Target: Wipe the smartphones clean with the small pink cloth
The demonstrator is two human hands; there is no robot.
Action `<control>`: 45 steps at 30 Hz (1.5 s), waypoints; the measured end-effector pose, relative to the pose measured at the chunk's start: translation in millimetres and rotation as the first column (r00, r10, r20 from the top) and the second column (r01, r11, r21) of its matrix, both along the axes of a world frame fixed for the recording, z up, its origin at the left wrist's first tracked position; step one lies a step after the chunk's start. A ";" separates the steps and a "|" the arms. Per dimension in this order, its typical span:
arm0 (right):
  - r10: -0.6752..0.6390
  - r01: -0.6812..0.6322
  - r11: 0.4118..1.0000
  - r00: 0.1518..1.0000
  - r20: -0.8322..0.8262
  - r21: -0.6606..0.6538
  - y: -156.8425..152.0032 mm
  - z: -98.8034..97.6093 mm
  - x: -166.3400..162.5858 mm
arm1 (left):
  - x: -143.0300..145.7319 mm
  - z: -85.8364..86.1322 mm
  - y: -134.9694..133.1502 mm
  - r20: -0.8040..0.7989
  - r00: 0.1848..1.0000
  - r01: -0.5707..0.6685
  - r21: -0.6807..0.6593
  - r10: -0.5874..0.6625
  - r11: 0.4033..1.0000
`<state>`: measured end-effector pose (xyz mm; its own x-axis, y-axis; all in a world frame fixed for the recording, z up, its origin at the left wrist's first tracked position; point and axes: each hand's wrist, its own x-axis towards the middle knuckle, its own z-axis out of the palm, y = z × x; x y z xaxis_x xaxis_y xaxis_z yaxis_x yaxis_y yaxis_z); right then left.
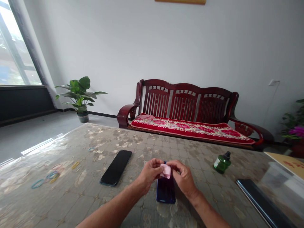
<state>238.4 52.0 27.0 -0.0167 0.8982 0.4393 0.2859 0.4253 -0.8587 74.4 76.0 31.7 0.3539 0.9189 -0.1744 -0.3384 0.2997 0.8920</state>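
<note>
Between my two hands is a small, crumpled pink cloth (167, 171). My left hand (150, 173) pinches its left side with thumb and fingers. From the other side, the fingers of my right hand (183, 177) close on its right edge. Directly beneath lies a dark blue phone (165, 191), flat on the patterned tablecloth (140, 145), its upper part partly covered by the cloth and my fingers. To the left, a second phone (116, 167) rests with its black face up.
Right of my hands stands a green bottle (222, 162) with a black cap. Farther right are a dark flat case (263, 199) and a clear plastic box (281, 182). Colourful rings (48, 178) lie at left. Beyond the table are a wooden bench (185, 104) and a potted plant (82, 95).
</note>
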 end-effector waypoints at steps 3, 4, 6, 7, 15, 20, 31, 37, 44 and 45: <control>0.031 -0.070 0.982 0.976 -0.215 -0.175 -0.2 4.5 3.0 | -0.2 1.4 -0.5 -0.011 1.000 -0.023 0.061 0.024 0.998; 0.059 -0.112 0.974 0.965 -0.256 -0.198 -0.4 5.4 3.2 | 0.2 1.3 -0.4 -0.013 0.999 -0.030 0.079 0.031 0.996; 0.102 -0.168 0.960 0.955 -0.277 -0.223 -1.0 5.9 1.7 | 1.5 -0.3 0.7 -0.008 0.999 -0.048 0.115 0.049 0.992; 0.108 -0.175 0.955 0.957 -0.269 -0.239 -1.2 5.4 0.2 | 2.5 -1.9 1.6 -0.004 0.998 -0.055 0.136 0.056 0.989; -0.116 0.112 0.993 0.985 0.125 0.035 5.2 -1.6 6.4 | -6.5 -16.8 6.1 -0.346 0.913 -0.023 0.489 0.218 0.872; -0.283 0.087 0.931 0.786 0.550 0.354 6.3 -6.6 17.6 | -33.1 -13.4 -17.3 -0.707 0.648 0.391 0.629 0.284 0.672; -0.090 -0.109 0.973 0.637 0.765 0.205 -16.4 -6.9 0.8 | -40.1 -19.2 -52.4 -0.858 0.434 0.710 0.514 0.274 0.481; -0.041 -0.132 0.979 0.628 0.778 0.158 -9.3 -4.0 -2.9 | -36.6 -31.8 -46.1 -0.833 0.456 0.724 0.552 0.313 0.414; -0.122 -0.052 0.980 0.598 0.792 0.190 24.2 -3.8 -11.4 | -34.2 -40.1 -47.3 -0.824 0.437 0.749 0.556 0.361 0.360; -0.114 -0.054 0.982 0.608 0.786 0.184 22.1 -4.0 -12.1 | -34.5 -39.2 -47.8 -0.823 0.438 0.750 0.557 0.363 0.358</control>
